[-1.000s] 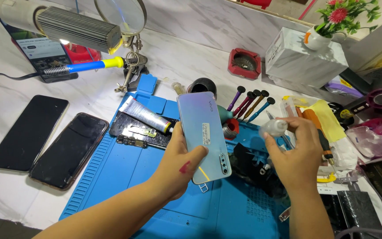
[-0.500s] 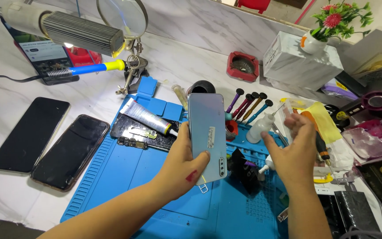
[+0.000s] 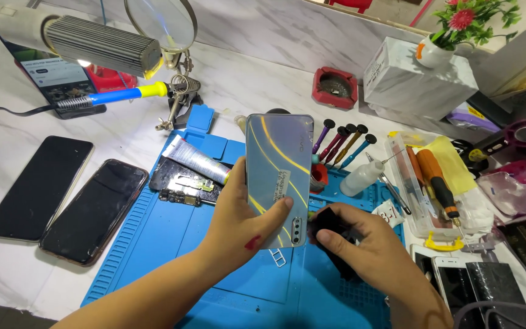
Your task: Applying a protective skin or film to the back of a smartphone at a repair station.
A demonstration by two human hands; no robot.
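My left hand (image 3: 238,225) holds a phone (image 3: 278,164) upright by its edges, iridescent silver-blue back facing me, camera end down, a small sticker on it. The phone hangs over a blue work mat (image 3: 153,244). My right hand (image 3: 366,250) is closed on a small black piece (image 3: 330,226), perhaps a cloth or pad, pressed against the phone's lower right edge beside the camera lenses. A small white squeeze bottle (image 3: 360,178) rests on the mat just right of the phone.
Two dark phones (image 3: 38,183) (image 3: 95,210) lie face up at left. A silver tube (image 3: 196,159) and a circuit board (image 3: 184,181) sit on the mat. Behind are a soldering iron (image 3: 111,97), several screwdrivers (image 3: 342,143), a red ashtray (image 3: 334,87) and a clear tool case (image 3: 436,183).
My right hand let go of the white squeeze bottle, which now rests on the mat, and came down to the phone's camera end with a black piece. The phone turned more upright.
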